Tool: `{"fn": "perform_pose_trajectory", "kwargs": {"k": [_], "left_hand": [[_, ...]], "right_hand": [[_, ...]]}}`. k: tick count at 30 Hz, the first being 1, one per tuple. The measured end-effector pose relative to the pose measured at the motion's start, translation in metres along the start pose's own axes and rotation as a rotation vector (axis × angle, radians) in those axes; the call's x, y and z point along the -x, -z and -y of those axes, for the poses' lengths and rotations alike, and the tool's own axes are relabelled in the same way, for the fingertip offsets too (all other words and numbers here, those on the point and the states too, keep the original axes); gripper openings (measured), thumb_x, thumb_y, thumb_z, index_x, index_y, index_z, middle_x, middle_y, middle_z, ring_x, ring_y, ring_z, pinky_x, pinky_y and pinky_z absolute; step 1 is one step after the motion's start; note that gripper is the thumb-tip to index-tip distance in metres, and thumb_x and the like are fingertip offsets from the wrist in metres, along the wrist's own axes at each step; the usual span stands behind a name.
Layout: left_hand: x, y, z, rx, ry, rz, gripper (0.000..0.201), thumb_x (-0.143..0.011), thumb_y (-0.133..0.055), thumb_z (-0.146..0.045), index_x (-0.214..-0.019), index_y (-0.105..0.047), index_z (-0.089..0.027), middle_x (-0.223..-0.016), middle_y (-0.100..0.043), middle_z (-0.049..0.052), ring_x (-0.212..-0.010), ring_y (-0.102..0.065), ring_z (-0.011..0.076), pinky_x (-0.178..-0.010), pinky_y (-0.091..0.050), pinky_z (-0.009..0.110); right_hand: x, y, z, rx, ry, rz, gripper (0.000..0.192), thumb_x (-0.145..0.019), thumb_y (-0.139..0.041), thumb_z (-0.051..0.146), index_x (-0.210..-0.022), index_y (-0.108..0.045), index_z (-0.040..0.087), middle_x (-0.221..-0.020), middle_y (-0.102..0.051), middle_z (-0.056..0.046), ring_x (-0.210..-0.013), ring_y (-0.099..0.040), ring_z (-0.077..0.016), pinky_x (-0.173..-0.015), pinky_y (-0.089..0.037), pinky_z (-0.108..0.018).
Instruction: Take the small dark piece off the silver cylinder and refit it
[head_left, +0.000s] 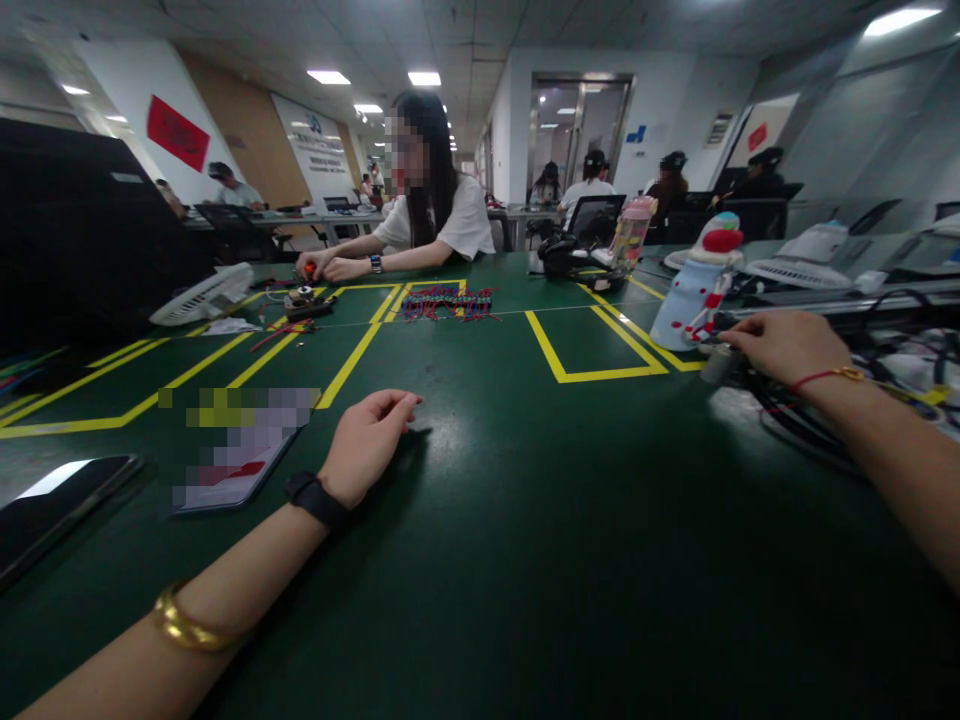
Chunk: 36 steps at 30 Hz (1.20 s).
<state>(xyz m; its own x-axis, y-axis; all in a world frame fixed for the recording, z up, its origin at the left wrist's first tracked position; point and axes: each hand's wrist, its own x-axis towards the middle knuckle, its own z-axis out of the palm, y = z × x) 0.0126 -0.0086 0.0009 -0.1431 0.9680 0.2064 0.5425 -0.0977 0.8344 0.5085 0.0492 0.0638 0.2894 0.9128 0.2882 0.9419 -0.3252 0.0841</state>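
Just above the dark green tabletop point(480, 480), near the middle, is my left hand point(371, 445). Its thumb and fingers are closed together, and whatever they may hold is hidden. Left of it lies a phone with a pale, blurred-out surface point(262, 450). My right hand point(795, 345) reaches out at the far right, its fingers pinched on a small dark thing I cannot make out. Just beyond those fingertips stands a pale blue bottle point(679, 305) with red spots. Beside and under the right hand are tangled black cables point(810, 425).
A black phone point(67, 500) lies at the left edge. Bundles of red and blue wires point(448, 303) rest near yellow tape point(559, 360). A person point(442, 215) sits opposite, hands at small parts. White fans point(206, 295) and a pink bottle point(632, 232) stand further back.
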Motion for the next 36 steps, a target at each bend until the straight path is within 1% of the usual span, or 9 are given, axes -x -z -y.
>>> {"fn": "perform_pose_trajectory", "kwargs": {"k": [3, 8, 14, 18, 23, 27, 30, 32, 36], "left_hand": [[0.0, 0.0, -0.001, -0.002, 0.002, 0.005, 0.036, -0.076, -0.053, -0.049, -0.091, -0.067, -0.02, -0.074, -0.062, 0.001, -0.065, -0.054, 0.0148, -0.058, -0.038, 0.024], [-0.001, -0.001, 0.0, 0.004, 0.008, 0.016, 0.038, -0.076, -0.053, -0.051, -0.092, -0.067, -0.019, -0.074, -0.061, 0.0, -0.064, -0.054, 0.0144, -0.058, -0.038, 0.024], [-0.001, 0.0, 0.001, 0.005, 0.002, 0.01, 0.036, -0.076, -0.053, -0.05, -0.091, -0.067, -0.02, -0.074, -0.062, 0.0, -0.065, -0.054, 0.0147, -0.058, -0.038, 0.024], [0.0, 0.0, 0.0, -0.001, -0.001, 0.005, 0.035, -0.076, -0.053, -0.048, -0.092, -0.067, -0.02, -0.074, -0.062, 0.001, -0.064, -0.054, 0.015, -0.059, -0.038, 0.024], [0.0, 0.0, -0.001, 0.017, 0.011, 0.01, 0.034, -0.076, -0.054, -0.047, -0.09, -0.067, -0.02, -0.075, -0.063, 0.001, -0.065, -0.054, 0.0149, -0.059, -0.038, 0.025], [-0.001, 0.0, 0.0, 0.017, 0.004, 0.009, 0.033, -0.076, -0.053, -0.046, -0.09, -0.067, -0.02, -0.074, -0.062, 0.001, -0.065, -0.054, 0.0151, -0.059, -0.038, 0.025], [-0.001, 0.0, 0.001, 0.009, 0.004, 0.019, 0.033, -0.076, -0.053, -0.047, -0.09, -0.067, -0.02, -0.075, -0.062, 0.001, -0.065, -0.054, 0.015, -0.06, -0.038, 0.025], [-0.001, 0.001, 0.001, -0.002, 0.006, 0.024, 0.033, -0.077, -0.052, -0.047, -0.091, -0.067, -0.021, -0.075, -0.062, 0.0, -0.065, -0.054, 0.0149, -0.059, -0.038, 0.024], [0.0, 0.0, -0.001, -0.018, -0.007, 0.008, 0.034, -0.077, -0.052, -0.047, -0.089, -0.067, -0.02, -0.074, -0.063, 0.001, -0.065, -0.054, 0.0153, -0.058, -0.038, 0.024]], "right_hand": [[-0.003, 0.0, -0.005, -0.002, 0.008, 0.006, 0.039, -0.078, -0.048, 0.049, -0.089, -0.07, 0.019, -0.085, -0.063, -0.011, -0.07, -0.05, -0.0179, -0.061, -0.031, -0.028], [-0.006, -0.001, -0.008, -0.033, 0.013, 0.065, 0.041, -0.076, -0.05, 0.052, -0.09, -0.07, 0.02, -0.085, -0.064, -0.01, -0.07, -0.049, -0.0175, -0.062, -0.031, -0.028], [-0.008, -0.001, -0.012, -0.144, -0.02, 0.11, 0.054, -0.068, -0.053, 0.063, -0.092, -0.069, 0.018, -0.085, -0.064, -0.01, -0.071, -0.05, -0.0178, -0.064, -0.032, -0.029], [-0.011, -0.004, -0.015, -0.119, -0.045, 0.118, 0.045, -0.073, -0.052, 0.056, -0.085, -0.07, 0.017, -0.078, -0.063, -0.01, -0.067, -0.049, -0.0174, -0.063, -0.032, -0.029], [-0.013, 0.002, -0.02, -0.168, 0.016, 0.172, 0.032, -0.072, -0.06, 0.042, -0.091, -0.071, 0.019, -0.084, -0.065, -0.008, -0.074, -0.052, -0.0168, -0.068, -0.033, -0.028], [-0.009, 0.008, -0.017, -0.226, 0.069, 0.269, 0.044, -0.063, -0.066, 0.052, -0.09, -0.069, 0.018, -0.086, -0.065, -0.01, -0.076, -0.053, -0.0176, -0.071, -0.034, -0.03], [-0.006, 0.004, -0.009, -0.147, 0.101, 0.225, 0.044, -0.057, -0.071, 0.048, -0.084, -0.064, 0.015, -0.087, -0.064, -0.01, -0.074, -0.052, -0.0172, -0.066, -0.033, -0.028], [-0.005, 0.001, -0.006, -0.091, 0.111, 0.175, 0.038, -0.058, -0.071, 0.043, -0.082, -0.061, 0.015, -0.086, -0.063, -0.01, -0.074, -0.051, -0.0165, -0.064, -0.032, -0.027], [-0.006, -0.001, -0.005, -0.086, 0.121, 0.156, 0.036, -0.059, -0.07, 0.043, -0.081, -0.06, 0.015, -0.086, -0.062, -0.009, -0.075, -0.051, -0.0166, -0.065, -0.033, -0.028]]}}
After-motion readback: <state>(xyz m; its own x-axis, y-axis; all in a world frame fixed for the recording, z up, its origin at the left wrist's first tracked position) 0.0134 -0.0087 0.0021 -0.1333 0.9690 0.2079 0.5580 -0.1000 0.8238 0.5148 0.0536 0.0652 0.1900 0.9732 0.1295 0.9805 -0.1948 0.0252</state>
